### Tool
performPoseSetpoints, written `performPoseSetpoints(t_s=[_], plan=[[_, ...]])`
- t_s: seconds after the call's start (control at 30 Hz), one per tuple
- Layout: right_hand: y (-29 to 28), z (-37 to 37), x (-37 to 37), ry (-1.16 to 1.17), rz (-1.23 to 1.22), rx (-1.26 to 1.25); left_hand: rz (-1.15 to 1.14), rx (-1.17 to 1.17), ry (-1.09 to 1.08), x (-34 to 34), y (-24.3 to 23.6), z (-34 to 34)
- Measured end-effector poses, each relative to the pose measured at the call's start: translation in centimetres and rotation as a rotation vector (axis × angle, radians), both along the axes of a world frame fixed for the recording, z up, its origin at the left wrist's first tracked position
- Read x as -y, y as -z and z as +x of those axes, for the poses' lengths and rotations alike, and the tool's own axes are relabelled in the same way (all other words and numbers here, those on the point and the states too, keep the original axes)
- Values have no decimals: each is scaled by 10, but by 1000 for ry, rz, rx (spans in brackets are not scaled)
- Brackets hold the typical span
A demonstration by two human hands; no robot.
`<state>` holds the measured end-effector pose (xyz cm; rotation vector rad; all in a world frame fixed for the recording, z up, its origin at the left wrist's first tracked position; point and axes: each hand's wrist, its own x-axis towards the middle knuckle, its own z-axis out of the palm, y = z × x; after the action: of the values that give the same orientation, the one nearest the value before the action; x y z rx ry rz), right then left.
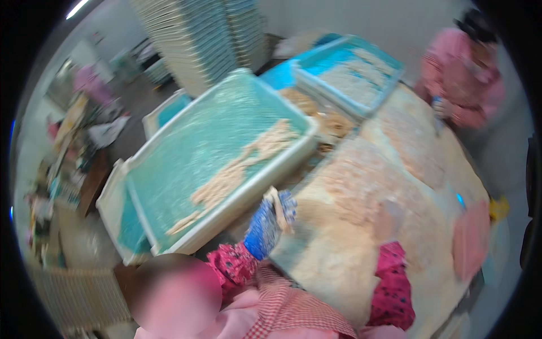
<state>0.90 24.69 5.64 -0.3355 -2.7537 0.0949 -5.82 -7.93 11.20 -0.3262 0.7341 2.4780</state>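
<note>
My left hand (262, 230), in a blue glove, is closed around a pale, floury strip (278, 210) of what looks like food. It is beside the near right side of a large white tray (195, 240) lined with teal film. A row of similar pale strips (226, 178) lies along that side inside the tray. My right hand (388, 219), in a pale or clear glove, is over a broad spread of pinkish, floury pieces (361, 178) on the table. Motion blur smears its fingers, and I cannot tell whether it holds anything.
The table (322, 265) is dusted with flour. Beyond the large tray is a blue tray (367, 110) of pale pieces, with tall tray stacks (192, 39) farther left. A pink board-like thing (471, 240) lies right. Across the table a person in pink (463, 79) works.
</note>
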Motion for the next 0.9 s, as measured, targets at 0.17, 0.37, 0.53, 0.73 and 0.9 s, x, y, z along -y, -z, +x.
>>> performPoseSetpoints(t_s=[0.17,0.37,0.53,0.73,0.9], plan=[[-26,3,-1,-106,-313,-7,-960,-333,-474,190,-35,-30],[-22,-2,-1,-195,-279,-31,-862,-92,32,270,-22,14],[-35,-2,-11,-164,-242,-134,-1058,-312,-81,199,-37,-5],[-40,84,47,-340,-358,90,-1139,-923,317,83,-25,4],[8,151,54,33,-537,43,-981,-1038,1107,-18,49,27]])
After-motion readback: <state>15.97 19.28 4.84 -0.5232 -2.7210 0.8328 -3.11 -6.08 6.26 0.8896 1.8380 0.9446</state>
